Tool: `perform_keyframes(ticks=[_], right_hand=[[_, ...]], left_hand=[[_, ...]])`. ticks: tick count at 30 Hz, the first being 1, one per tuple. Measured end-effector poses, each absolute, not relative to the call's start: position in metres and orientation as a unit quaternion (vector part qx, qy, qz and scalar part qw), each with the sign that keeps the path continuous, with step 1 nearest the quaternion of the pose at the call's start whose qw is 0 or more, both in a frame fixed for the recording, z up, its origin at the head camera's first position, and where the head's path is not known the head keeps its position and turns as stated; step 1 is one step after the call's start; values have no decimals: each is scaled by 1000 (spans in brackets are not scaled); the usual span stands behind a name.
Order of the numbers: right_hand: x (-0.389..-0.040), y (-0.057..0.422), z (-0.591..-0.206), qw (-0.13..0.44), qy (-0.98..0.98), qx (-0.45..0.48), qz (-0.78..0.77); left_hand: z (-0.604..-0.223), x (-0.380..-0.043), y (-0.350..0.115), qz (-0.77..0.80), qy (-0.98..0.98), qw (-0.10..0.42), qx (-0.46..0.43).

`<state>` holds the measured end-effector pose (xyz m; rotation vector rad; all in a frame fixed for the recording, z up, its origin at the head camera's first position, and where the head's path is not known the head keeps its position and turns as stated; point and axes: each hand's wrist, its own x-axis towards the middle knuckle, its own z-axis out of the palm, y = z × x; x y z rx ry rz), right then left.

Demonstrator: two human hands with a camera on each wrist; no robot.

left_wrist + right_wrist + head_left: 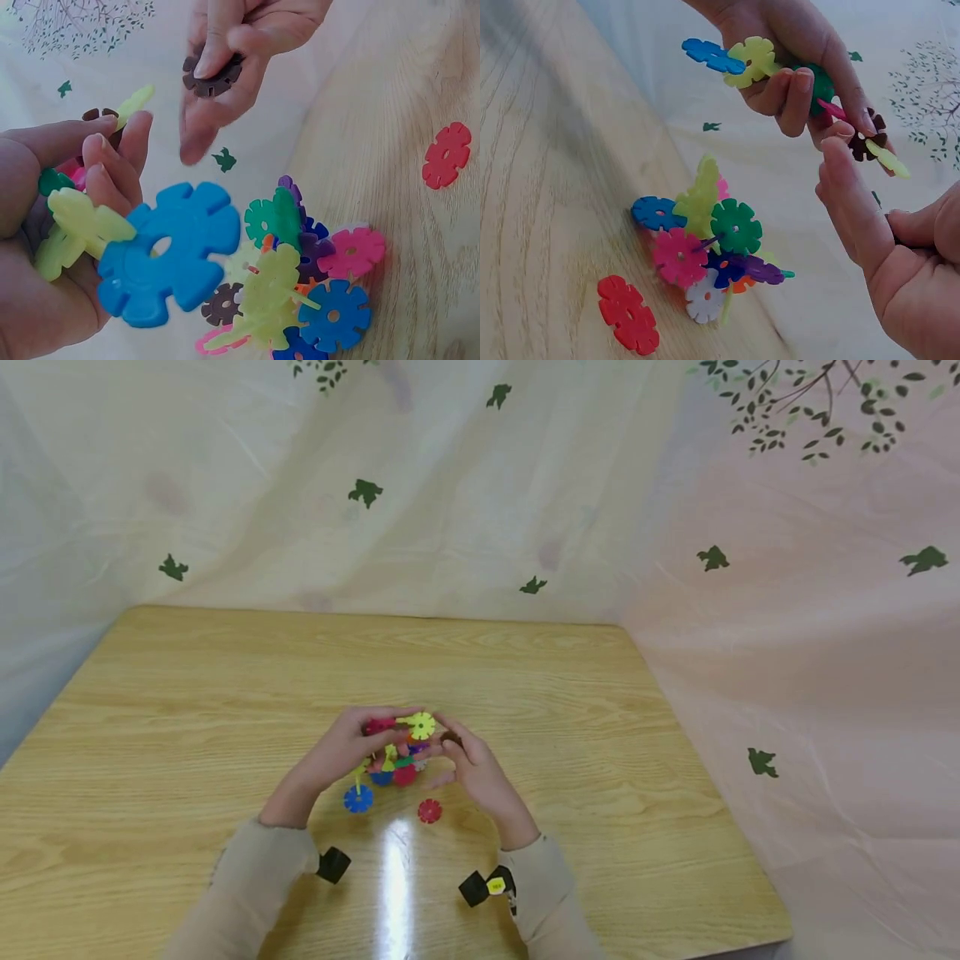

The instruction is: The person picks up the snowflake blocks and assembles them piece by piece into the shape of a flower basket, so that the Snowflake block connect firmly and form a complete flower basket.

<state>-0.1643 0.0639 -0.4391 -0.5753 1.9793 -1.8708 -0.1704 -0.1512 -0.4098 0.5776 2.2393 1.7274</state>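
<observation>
My left hand (337, 752) holds a chain of interlocked, notched plastic snowflake discs. Its blue disc (214, 225) hangs below the palm; yellow, green and pink ones follow, partly hidden by fingers. At the fingertips, a brown disc (876, 140) joins a yellow disc (422, 725) at the chain's far end. My right hand (483, 781) pinches a separate brown disc (204, 85) between thumb and fingers, close to that end but apart from it in the left wrist view. Under both hands lies a mixed heap of discs, including a pink disc (679, 257) and a green disc (736, 226).
A loose red disc (430, 811) lies on the wooden table (225, 677), nearer me than the heap. A pale curtain (450, 485) with leaf prints hangs behind the table and on its right. Black blocks (333, 865) sit at both wrists.
</observation>
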Motion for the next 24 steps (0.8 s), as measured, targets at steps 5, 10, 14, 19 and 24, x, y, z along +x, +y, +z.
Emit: perform_keyframes(ticks=[5, 10, 14, 19, 24], right_hand=[[-163, 60, -440, 160, 727, -189, -640], [-162, 58, -439, 141, 753, -187, -614], [-160, 57, -437, 103, 782, -182, -587], [-158, 55, -437, 28, 828, -186, -528], [-156, 53, -437, -21, 842, -200, -501]], left_hand=[[-408, -171, -149, 593, 772, 124, 192], [-408, -171, -147, 596, 770, 118, 196], [-407, -171, -146, 585, 781, 113, 187], [-405, -170, -146, 565, 800, 107, 170], [-404, -169, -144, 543, 818, 97, 164]])
